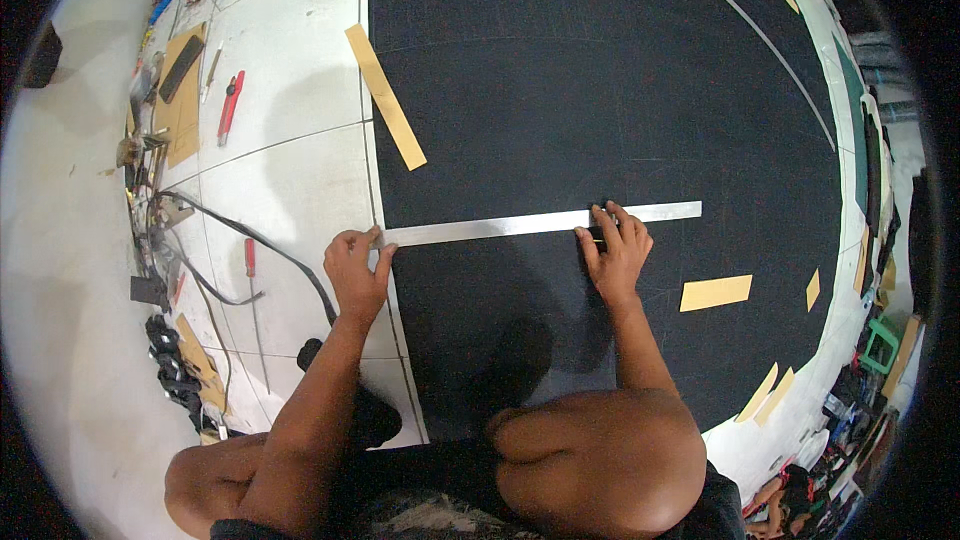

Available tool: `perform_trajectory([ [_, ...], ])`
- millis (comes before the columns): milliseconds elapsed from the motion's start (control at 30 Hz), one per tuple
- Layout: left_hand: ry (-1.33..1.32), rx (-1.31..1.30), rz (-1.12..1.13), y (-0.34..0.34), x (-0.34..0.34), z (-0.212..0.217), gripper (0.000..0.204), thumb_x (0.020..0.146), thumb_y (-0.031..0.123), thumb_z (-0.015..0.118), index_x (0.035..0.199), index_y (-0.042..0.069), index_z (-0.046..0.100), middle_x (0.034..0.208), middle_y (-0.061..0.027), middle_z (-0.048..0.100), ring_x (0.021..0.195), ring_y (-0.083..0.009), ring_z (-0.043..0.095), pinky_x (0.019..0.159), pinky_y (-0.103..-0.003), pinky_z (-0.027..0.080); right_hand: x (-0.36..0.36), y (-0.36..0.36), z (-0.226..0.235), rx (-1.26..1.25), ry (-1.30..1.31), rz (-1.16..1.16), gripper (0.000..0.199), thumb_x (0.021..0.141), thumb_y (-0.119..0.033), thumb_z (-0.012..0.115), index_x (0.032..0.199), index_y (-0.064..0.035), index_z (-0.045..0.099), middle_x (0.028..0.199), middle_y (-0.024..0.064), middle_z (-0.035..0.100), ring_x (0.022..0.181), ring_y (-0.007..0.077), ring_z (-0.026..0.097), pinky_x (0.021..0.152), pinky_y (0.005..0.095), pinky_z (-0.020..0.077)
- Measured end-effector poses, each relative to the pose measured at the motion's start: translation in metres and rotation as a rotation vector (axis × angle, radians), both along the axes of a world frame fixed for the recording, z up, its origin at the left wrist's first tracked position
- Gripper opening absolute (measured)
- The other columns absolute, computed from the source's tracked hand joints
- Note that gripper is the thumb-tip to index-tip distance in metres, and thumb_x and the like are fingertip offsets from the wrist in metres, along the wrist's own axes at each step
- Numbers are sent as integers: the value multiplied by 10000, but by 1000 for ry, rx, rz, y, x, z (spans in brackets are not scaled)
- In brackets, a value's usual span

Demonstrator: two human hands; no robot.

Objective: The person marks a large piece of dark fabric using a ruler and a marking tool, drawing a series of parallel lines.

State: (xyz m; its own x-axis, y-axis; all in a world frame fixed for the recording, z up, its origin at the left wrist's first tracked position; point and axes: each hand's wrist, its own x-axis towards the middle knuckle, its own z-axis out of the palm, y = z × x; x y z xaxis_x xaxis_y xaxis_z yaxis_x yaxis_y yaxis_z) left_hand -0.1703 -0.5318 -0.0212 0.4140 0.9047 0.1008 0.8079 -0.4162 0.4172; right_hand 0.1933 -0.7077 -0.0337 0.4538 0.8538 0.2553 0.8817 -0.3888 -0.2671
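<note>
A long silvery metal ruler lies nearly level across a large black sheet. My left hand pinches the ruler's left end, right at the sheet's left edge. Farther right, my right hand presses on the ruler, thumb on the near side and fingers reaching over to the far side. Something thin and pale shows by that thumb, too small to make out. The ruler's right end sticks out beyond my right hand.
Tan strips lie on the sheet, one across its left edge and another at the right. On white floor tiles rest a red cutter, a screwdriver and a black cable. Clutter lines both sides, with a green frame at right.
</note>
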Motion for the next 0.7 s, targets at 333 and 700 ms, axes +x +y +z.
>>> perform_trajectory([
  [333,-16,16,-27,-1,0,3,408,865,262,784,1194,35,700,1071,-163,624,1022,-337,577,913,-470,421,2,3,6,-10,10,18,415,846,-376,805,1207,-187,728,1325,51,633,1208,295,548,1002,468,389],
  [700,-10,-111,-343,-36,28,15,575,825,260,797,1322,27,623,1333,-214,572,1277,-408,528,1097,-564,386,7,6,22,-108,18,30,410,856,-381,795,1201,-169,730,1315,95,635,1223,301,552,987,468,392],
])
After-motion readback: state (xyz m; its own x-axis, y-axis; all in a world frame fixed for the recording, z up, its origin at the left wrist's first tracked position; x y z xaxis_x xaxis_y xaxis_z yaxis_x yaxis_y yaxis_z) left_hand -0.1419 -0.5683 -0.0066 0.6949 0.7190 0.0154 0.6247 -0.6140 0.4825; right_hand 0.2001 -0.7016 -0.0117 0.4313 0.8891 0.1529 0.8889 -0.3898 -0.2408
